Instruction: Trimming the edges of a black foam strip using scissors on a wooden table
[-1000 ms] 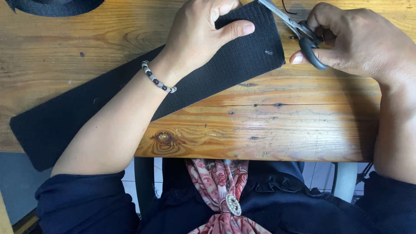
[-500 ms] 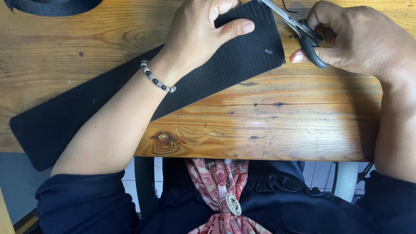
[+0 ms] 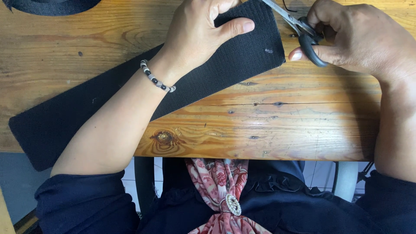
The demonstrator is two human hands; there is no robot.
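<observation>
one dark roll sits at the table's far left edge, and the left forearm crosses over the black strip, hiding its middle. the strip is long, wide and ribbed, lying slantwise on the wooden table. the left hand presses flat on its right end. the right hand grips black-handled scissors at that end's edge.

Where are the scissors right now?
The scissors are at the top right of the head view, held in the right hand, with blades at the end of the black strip on the wooden table.
</observation>
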